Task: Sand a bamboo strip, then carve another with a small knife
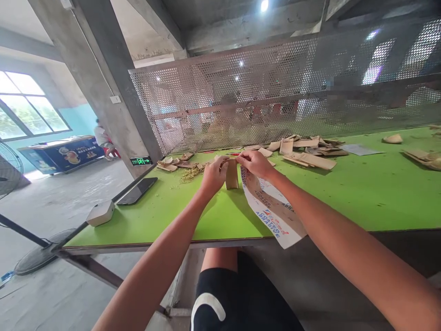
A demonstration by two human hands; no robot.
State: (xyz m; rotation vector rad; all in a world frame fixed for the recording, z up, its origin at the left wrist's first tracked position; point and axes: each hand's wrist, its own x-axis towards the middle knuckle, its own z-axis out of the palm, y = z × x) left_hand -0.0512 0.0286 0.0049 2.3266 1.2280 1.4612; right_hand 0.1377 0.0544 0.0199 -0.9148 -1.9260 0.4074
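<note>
A small upright piece of folded brown kraft paper [231, 175] stands on the green tabletop [155, 220] between my hands. My left hand [212, 176] and my right hand [254, 164] both pinch its top edge. A white printed sheet [272, 210] with blue and red "ABRASIVE" lettering hangs from near my right hand, over the table's front edge. Its upper end is hidden behind my right hand. Loose dry plant fibres [190, 174] lie just left of my left hand.
Piles of brown paper strips [303, 151] lie along the table's back, against a perforated metal screen [275, 92]. A phone [137, 191] and a white box [100, 213] sit at the left edge. Beyond the screen, blurred people sit. A person [101, 137] stands far left.
</note>
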